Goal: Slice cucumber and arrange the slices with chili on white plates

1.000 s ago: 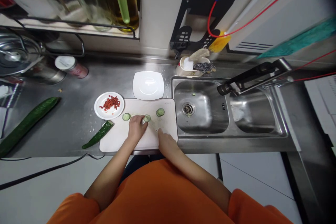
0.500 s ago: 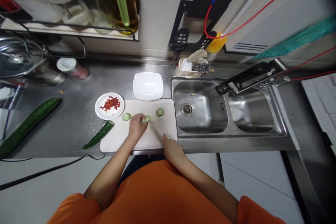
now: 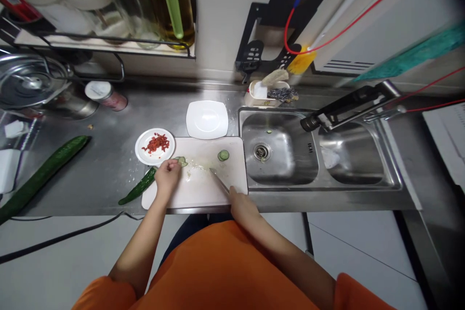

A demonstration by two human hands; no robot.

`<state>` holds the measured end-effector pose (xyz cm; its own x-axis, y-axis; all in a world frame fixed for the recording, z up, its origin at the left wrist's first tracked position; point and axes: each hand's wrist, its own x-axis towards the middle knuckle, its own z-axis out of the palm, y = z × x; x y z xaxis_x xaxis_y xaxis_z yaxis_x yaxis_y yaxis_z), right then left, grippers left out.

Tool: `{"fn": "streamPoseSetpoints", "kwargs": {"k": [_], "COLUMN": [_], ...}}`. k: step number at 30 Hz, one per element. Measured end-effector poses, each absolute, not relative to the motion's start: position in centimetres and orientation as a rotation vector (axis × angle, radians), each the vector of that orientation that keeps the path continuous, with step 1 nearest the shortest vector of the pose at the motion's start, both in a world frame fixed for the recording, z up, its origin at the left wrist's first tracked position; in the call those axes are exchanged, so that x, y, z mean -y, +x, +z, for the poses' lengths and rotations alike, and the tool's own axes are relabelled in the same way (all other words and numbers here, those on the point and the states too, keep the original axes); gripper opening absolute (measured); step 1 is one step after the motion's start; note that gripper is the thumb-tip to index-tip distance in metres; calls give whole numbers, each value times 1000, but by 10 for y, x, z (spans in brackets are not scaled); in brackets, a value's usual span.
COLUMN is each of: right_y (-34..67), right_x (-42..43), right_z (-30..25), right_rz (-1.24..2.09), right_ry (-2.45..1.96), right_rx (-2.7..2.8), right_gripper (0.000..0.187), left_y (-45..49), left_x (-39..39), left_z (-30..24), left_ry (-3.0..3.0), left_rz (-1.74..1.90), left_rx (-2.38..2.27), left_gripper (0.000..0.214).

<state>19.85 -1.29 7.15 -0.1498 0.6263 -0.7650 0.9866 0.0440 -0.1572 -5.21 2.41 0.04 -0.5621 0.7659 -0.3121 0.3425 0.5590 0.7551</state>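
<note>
My right hand [image 3: 243, 206] is closed round the handle of a knife [image 3: 220, 181], whose blade reaches up and left over the white cutting board [image 3: 203, 196]. My left hand [image 3: 168, 178] is at the board's left side, fingers pinched on a cucumber slice [image 3: 181, 160]; the fingers partly hide it. Two or so overlapping cucumber slices [image 3: 223, 155] lie at the upper right of the board. A cut length of cucumber [image 3: 138, 187] rests partly off the board's left edge, its cut end close to my left hand. Wet marks show mid-board.
Behind the board stand a round plate of chopped red pieces [image 3: 141, 156] and a white squarish plate [image 3: 207, 118]. A whole cucumber [image 3: 54, 167] lies at far left. The double sink [image 3: 279, 184] borders the board on the right. A lidded can [image 3: 107, 95] stands near the wall.
My left hand has moved left from mid-board, and the slice that was beside the knife tip is gone from there. My right hand and knife have barely moved. The view has shifted slightly.
</note>
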Motion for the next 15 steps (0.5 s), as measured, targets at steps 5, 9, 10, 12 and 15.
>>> {"fn": "streamPoseSetpoints", "kwargs": {"k": [5,9,10,12,15], "right_y": [199,198,198,199,200], "right_x": [12,11,11,11,14], "right_z": [74,77,77,76,72], "right_rz": [-949,-955,-958,-959,-950], "right_ry": [1612,1608,1607,1608,1621], "right_rx": [-1812,-1805,-1806,-1814,-1835], "right_gripper": [40,38,38,40,41], "left_y": [-59,-56,-55,-54,-47], "left_x": [-23,-21,-20,-18,-20], "left_z": [7,10,9,9,10], "left_ry": [1013,1261,1321,1427,1523], "left_rz": [740,608,589,578,611], "left_rx": [-2373,-2413,-2413,-2395,-2299], "left_gripper": [20,19,20,20,21]}}
